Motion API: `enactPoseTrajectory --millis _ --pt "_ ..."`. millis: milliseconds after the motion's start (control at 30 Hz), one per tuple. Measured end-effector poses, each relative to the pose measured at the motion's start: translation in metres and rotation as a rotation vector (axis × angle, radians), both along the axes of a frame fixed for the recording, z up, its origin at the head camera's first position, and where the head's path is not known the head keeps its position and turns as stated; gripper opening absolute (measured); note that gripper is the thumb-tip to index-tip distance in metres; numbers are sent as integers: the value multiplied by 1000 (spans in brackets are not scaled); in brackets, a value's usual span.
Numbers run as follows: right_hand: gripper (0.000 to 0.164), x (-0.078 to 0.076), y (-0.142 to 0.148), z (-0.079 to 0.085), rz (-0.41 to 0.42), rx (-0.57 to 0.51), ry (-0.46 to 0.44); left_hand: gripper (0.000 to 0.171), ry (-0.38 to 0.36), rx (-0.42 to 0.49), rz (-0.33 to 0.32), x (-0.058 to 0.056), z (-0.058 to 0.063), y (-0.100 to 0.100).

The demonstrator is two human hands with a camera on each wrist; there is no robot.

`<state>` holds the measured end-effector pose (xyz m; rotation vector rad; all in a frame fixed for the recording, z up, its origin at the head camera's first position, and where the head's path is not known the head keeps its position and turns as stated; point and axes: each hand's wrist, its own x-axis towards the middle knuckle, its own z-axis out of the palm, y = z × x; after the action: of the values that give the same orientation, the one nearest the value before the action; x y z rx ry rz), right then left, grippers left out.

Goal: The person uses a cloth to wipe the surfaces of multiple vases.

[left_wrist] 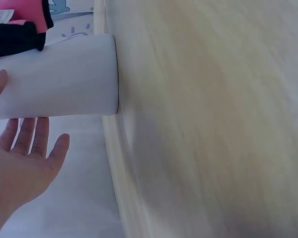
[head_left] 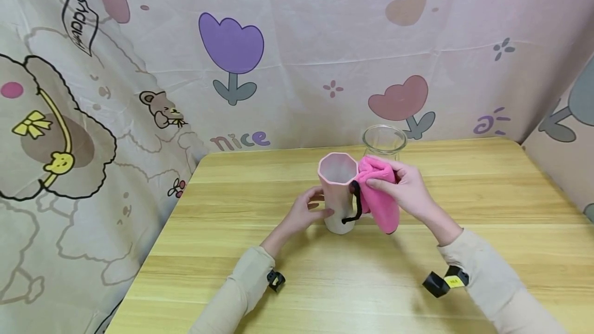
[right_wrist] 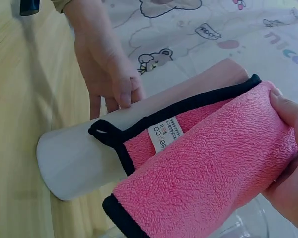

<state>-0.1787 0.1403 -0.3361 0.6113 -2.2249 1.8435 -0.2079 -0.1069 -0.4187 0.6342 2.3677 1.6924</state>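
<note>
A tall vase, pink at its faceted rim and white below, stands upright on the table. My left hand is at its left side, thumb touching the wall, the other fingers fairly straight and partly hidden behind it in the left wrist view. My right hand pinches a folded pink towel between thumb and fingers, right beside the vase's rim. The towel has black edging, a black loop hanging against the vase and a white label, clear in the right wrist view.
A clear glass vessel stands behind the towel and right hand, partly covered by them. The wooden table reaches back to a printed cloth backdrop, which also hangs along the left side.
</note>
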Motion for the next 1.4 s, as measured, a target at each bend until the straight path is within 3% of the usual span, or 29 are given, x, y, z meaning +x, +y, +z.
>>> enactPoseTrajectory --millis 233,500,633,733,900,1033,1167,1400 --pt "46 0 10 -7 -33 17 38 63 68 -117 83 8 6 7" --pt "46 1 28 -27 -103 107 4 73 223 -303 345 21 9 30" --pt "47 1 32 -33 -108 124 -3 68 243 -316 426 24 9 38" --pt "46 1 33 -36 -102 134 3 63 235 -300 445 24 9 40" --pt "46 1 33 -37 -105 162 9 60 206 -251 406 20 8 36" --pt "46 1 33 -38 -101 174 6 60 132 -120 271 11 7 26" --pt "46 1 32 -39 -85 170 0 60 10 14 136 -1 5 15" --pt "46 2 31 -39 -85 176 -6 60 -144 57 22 -15 3 2"
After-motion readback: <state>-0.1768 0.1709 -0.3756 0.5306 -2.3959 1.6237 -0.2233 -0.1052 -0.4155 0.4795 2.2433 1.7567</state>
